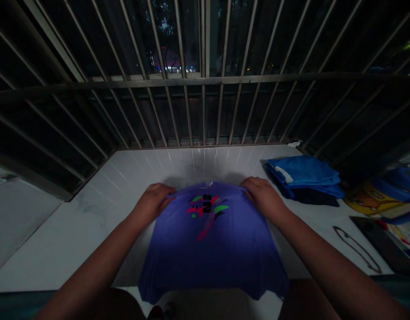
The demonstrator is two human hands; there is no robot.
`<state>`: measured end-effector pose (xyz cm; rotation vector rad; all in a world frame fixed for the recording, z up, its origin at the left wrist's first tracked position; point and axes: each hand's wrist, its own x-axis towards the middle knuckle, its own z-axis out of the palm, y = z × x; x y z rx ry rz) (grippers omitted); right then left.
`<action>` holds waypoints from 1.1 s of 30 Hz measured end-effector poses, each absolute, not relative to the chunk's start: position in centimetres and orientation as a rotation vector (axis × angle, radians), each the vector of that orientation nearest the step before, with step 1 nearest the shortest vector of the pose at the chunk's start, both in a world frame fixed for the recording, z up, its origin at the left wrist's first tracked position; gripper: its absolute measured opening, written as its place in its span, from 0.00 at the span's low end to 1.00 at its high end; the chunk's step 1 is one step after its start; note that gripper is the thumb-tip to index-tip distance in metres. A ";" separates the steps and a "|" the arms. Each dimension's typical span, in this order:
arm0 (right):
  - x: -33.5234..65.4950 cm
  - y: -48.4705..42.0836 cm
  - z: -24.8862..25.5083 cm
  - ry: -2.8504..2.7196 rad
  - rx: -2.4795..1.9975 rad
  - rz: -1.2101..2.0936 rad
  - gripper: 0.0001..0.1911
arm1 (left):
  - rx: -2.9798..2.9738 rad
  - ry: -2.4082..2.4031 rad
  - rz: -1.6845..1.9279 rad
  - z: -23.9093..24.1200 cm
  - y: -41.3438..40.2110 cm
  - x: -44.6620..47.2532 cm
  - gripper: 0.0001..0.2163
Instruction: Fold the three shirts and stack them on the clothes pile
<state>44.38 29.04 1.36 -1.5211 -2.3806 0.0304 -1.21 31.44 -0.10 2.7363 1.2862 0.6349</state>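
Observation:
A purple T-shirt (211,249) with a red, green and black print lies spread on the white tiled ledge (91,213), its lower hem hanging over the front edge. My left hand (153,202) grips the shirt's left shoulder with its fingers curled into the cloth. Over on the other shoulder, my right hand (263,195) pinches the fabric the same way. Both hands sit at the shirt's far end, near the collar.
A stack of folded blue clothes (304,180) lies at the back right of the ledge. Further right are colourful printed fabric (388,200), a dark flat object (381,246) and a thin cord (356,249). Metal window bars (205,80) close off the far side.

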 end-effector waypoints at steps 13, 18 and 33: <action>45.1 14.1 -9.7 -2.431 -1.478 0.123 0.23 | 2.640 1.507 0.442 -7.8 19.2 -1.6 0.23; 43.4 16.7 -9.4 -2.304 -1.692 0.082 0.31 | 2.624 1.557 0.458 -8.3 22.9 2.0 0.24; 41.6 29.3 -4.9 -2.411 -1.833 0.139 0.32 | 2.509 1.806 0.317 -6.0 32.8 3.9 0.27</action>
